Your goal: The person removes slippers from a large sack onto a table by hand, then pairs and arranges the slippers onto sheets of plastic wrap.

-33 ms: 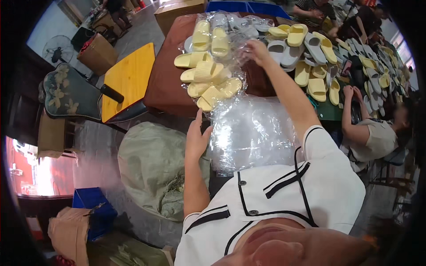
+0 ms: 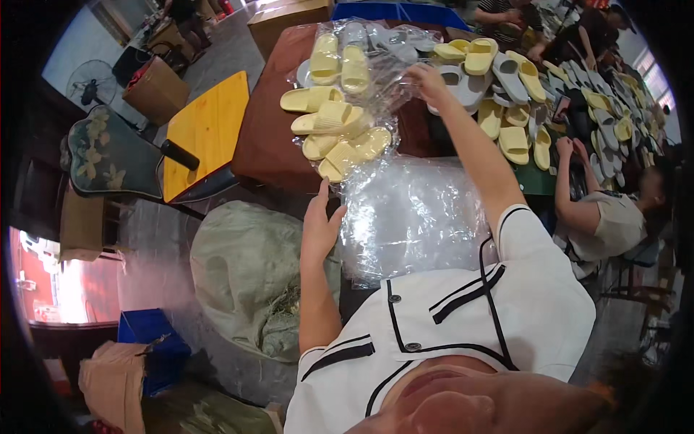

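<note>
My left hand (image 2: 322,226) is open, its thumb apart and its index fingertip at the lower edge of a pale yellow slipper (image 2: 337,160). That slipper lies in a group of bagged yellow slippers (image 2: 331,116) on the brown-covered table. Farther out, my right hand (image 2: 429,81) has its fingers closed on a clear plastic bag (image 2: 390,85), which stretches from it toward the slippers. In front of me lies a flat stack of clear plastic bags (image 2: 412,217). More bagged slippers, yellow (image 2: 325,58) and grey (image 2: 397,45), are at the far side.
Loose yellow and grey slippers (image 2: 515,145) are heaped on the right, where a co-worker (image 2: 603,217) sits. A pale woven sack (image 2: 246,267) is at my left, beyond it a chair (image 2: 116,155) and a yellow board (image 2: 206,134). Blue bins (image 2: 397,12) stand behind the table.
My right hand has shifted slightly to the right, and the clear bag in it is drawn out more. My left hand is in nearly the same place.
</note>
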Demonstrator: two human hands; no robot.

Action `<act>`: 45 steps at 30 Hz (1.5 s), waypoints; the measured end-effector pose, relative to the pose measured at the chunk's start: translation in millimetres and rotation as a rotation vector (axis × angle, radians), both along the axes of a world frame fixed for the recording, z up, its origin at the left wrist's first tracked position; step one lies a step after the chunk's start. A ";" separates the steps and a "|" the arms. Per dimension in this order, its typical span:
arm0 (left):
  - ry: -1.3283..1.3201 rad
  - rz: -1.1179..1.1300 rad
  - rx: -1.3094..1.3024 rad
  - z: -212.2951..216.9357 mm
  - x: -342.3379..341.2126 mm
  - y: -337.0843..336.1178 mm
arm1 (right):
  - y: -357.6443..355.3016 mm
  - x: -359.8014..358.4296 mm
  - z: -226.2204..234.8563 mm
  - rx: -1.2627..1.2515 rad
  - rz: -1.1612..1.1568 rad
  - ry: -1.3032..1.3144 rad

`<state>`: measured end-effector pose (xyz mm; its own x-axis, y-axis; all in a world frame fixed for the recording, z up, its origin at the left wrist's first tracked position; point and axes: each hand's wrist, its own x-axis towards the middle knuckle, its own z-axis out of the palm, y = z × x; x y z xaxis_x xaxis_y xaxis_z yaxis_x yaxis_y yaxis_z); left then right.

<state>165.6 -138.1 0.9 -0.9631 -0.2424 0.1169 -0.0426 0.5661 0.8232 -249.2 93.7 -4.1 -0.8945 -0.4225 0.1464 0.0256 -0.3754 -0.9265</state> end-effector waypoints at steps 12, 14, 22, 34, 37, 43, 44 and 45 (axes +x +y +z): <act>0.118 -0.389 -0.250 22.7 -18.6 68.7 | 199.4 117.1 130.8 0.107 -0.256 0.374; 0.064 -0.478 -0.052 23.6 -26.3 73.8 | 193.7 184.9 197.7 0.444 -0.295 0.321; 0.035 -0.593 0.927 16.6 -18.5 70.5 | 80.2 320.1 181.4 1.319 -0.048 1.371; -0.135 -0.071 0.830 -16.1 -12.2 52.3 | 11.7 360.4 41.0 0.503 0.910 0.892; -0.023 0.031 0.768 -50.7 -20.1 37.5 | 34.4 330.8 66.7 0.610 0.616 0.838; -0.119 -0.037 1.158 -51.4 -42.5 16.8 | 138.3 225.9 -20.0 1.264 -0.287 0.808; -0.117 -0.043 1.157 -52.0 -50.1 15.8 | 164.0 206.0 -44.1 1.148 -0.281 0.693; -0.124 -0.111 1.170 -52.7 -55.1 14.4 | 183.1 195.0 -56.7 1.027 -0.265 0.580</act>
<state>110.6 -123.7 -51.8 -0.9748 -0.0542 -0.2163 -0.1566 -0.5238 0.8373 -54.3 276.8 -60.8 -0.8836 -0.3906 0.2583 -0.4588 0.6121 -0.6441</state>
